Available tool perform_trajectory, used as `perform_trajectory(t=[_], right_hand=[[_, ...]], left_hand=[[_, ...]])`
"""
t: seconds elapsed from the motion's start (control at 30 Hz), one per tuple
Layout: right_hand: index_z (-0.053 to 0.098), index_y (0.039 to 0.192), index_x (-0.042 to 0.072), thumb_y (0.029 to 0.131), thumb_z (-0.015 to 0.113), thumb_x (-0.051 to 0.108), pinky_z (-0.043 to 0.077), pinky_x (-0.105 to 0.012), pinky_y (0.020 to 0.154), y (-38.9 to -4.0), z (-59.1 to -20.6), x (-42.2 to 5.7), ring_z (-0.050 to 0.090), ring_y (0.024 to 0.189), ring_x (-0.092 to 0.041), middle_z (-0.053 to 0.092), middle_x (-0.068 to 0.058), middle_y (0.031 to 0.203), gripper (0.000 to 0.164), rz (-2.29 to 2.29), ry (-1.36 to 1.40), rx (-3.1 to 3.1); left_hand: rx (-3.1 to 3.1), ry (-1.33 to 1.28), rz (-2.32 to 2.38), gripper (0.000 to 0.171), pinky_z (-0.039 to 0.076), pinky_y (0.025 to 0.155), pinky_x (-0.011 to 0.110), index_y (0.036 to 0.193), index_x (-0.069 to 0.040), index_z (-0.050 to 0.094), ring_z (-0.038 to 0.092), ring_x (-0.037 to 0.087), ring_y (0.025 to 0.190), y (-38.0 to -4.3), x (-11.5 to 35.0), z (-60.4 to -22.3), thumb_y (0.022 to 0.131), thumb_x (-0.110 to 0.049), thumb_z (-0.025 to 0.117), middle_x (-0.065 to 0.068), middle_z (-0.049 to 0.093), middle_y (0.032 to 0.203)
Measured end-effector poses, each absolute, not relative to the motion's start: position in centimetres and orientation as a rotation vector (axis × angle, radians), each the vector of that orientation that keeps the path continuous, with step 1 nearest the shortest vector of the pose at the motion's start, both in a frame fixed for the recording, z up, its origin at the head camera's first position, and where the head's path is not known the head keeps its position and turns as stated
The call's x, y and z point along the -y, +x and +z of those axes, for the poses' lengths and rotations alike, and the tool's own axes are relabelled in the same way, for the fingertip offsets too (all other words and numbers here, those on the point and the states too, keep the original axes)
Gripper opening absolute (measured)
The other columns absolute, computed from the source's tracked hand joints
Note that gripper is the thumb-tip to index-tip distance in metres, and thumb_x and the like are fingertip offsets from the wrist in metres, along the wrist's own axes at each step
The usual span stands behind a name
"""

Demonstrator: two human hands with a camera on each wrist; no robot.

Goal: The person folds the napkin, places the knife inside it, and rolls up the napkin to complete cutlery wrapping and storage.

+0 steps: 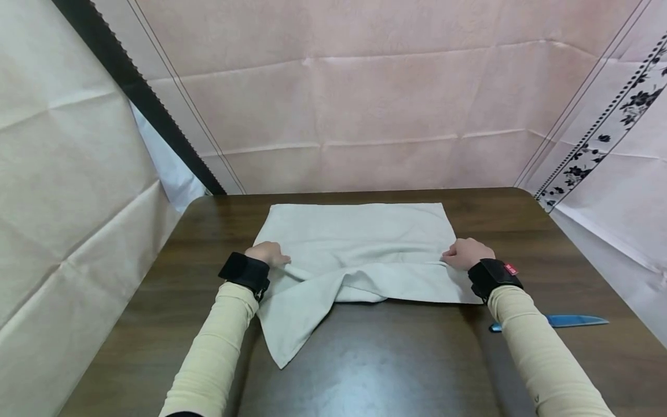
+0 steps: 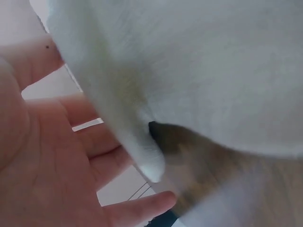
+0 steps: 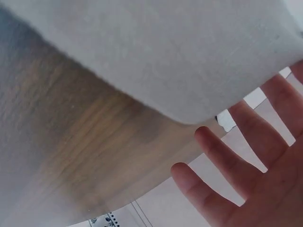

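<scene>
A white cloth [image 1: 359, 243] lies across the far middle of the table, its near part gathered into a loose fold between the hands. One pointed corner hangs toward the near left. My left hand [image 1: 268, 253] pinches the cloth at its left side; in the left wrist view, the fingers [image 2: 109, 142] run behind the cloth's edge and their tips are partly hidden. At the right side, my right hand [image 1: 467, 253] pinches the cloth too. Its lower fingers [image 3: 213, 189] are spread out beneath the edge in the right wrist view, and the grip point is mostly out of frame.
A blue knife [image 1: 578, 321] lies on the brown wooden table [image 1: 396, 359], partly covered by the right forearm. Pale patterned sheeting [image 1: 385, 110] hangs behind the table's far edge and along both sides.
</scene>
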State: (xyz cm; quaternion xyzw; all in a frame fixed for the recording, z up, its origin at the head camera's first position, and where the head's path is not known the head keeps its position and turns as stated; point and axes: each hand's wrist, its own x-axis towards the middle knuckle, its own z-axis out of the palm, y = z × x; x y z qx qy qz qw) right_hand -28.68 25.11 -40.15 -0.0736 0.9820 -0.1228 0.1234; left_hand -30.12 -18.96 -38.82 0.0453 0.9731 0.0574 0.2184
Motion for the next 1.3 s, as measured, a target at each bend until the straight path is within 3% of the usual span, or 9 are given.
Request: perform_trajectory(t=[0.2,0.37,0.47,0.6,0.73,0.93,1.03,1.17,1.3], right_hand=[[0.061,0.118,0.005,0.085,0.062,0.031,0.045,-0.048,0.074,-29.2,-40.6,-25.3,0.053,0.098,-0.037,0.055,-0.025,0.118,0.042,-0.301,-0.251,-2.877],[0.063,0.114,0.005,0.084,0.063,0.031,0.045,-0.05,0.073,-29.1,-40.6,-24.9,0.053,0.099,-0.039,0.058,-0.023,0.113,0.039,-0.253,-0.254,-2.915],[0.066,0.106,0.002,0.086,0.06,0.025,0.046,-0.048,0.071,-29.1,-40.5,-24.3,0.056,0.092,-0.037,0.061,-0.021,0.104,0.031,-0.248,-0.341,-2.978],[0.067,0.104,0.0,0.086,0.056,0.015,0.046,-0.048,0.075,-29.5,-40.6,-23.5,0.058,0.094,-0.037,0.064,-0.02,0.102,0.026,-0.334,-0.477,-3.043],[0.067,0.107,0.002,0.086,0.059,0.014,0.046,-0.047,0.077,-30.0,-41.0,-22.7,0.058,0.097,-0.036,0.064,-0.019,0.105,0.025,-0.344,-0.52,-3.002],[0.058,0.12,0.003,0.084,0.063,0.025,0.044,-0.049,0.078,-30.7,-41.5,-22.3,0.053,0.103,-0.039,0.056,-0.022,0.118,0.042,-0.265,-0.442,-2.894],[0.052,0.128,0.006,0.084,0.062,0.031,0.042,-0.053,0.082,-31.2,-41.6,-22.7,0.047,0.111,-0.042,0.048,-0.024,0.127,0.051,-0.25,-0.405,-2.847],[0.046,0.133,0.007,0.083,0.061,0.037,0.036,-0.057,0.087,-31.4,-41.5,-22.9,0.038,0.119,-0.046,0.038,-0.025,0.136,0.06,-0.254,-0.378,-2.796],[0.041,0.136,0.006,0.082,0.059,0.042,0.032,-0.06,0.09,-31.3,-41.2,-23.0,0.03,0.122,-0.05,0.031,-0.025,0.139,0.068,-0.251,-0.371,-2.761]], left_hand=[[-2.713,0.123,0.188,0.058,0.026,0.09,0.065,0.134,0.005,0.036,0.032,0.043,0.124,-31.0,19.1,-39.9,0.093,-0.036,0.041,0.03,0.024,0.141],[-2.741,0.139,0.317,0.061,0.01,0.094,0.07,0.14,0.005,0.025,0.011,0.043,0.132,-31.1,19.3,-40.7,0.095,-0.035,0.037,0.03,0.011,0.145],[-2.792,0.205,0.327,0.059,0.008,0.096,0.068,0.14,0.003,0.027,0.011,0.042,0.133,-30.7,19.3,-40.6,0.096,-0.034,0.037,0.029,0.015,0.144],[-2.917,0.349,0.259,0.048,0.027,0.095,0.059,0.13,0.002,0.044,0.036,0.039,0.123,-30.5,18.5,-39.7,0.092,-0.027,0.048,0.025,0.042,0.132],[-2.959,0.406,0.269,0.034,0.044,0.079,0.045,0.115,-0.001,0.06,0.054,0.031,0.102,-30.2,17.9,-39.4,0.086,-0.019,0.057,0.017,0.058,0.114],[-2.891,0.427,0.196,0.014,0.041,0.058,0.036,0.077,-0.007,0.058,0.049,0.025,0.074,-30.2,17.7,-40.0,0.082,-0.02,0.061,0.012,0.053,0.087],[-2.875,0.403,0.191,0.02,0.044,0.064,0.04,0.092,-0.007,0.061,0.05,0.028,0.083,-30.3,17.8,-40.2,0.084,-0.025,0.061,0.015,0.051,0.098],[-2.816,0.382,0.218,0.052,0.043,0.079,0.047,0.128,-0.004,0.049,0.045,0.037,0.107,-30.5,17.7,-40.2,0.086,-0.033,0.06,0.023,0.042,0.123],[-2.759,0.371,0.224,0.066,0.039,0.088,0.048,0.137,-0.003,0.036,0.037,0.038,0.119,-30.7,17.5,-40.4,0.086,-0.038,0.059,0.024,0.034,0.133]])
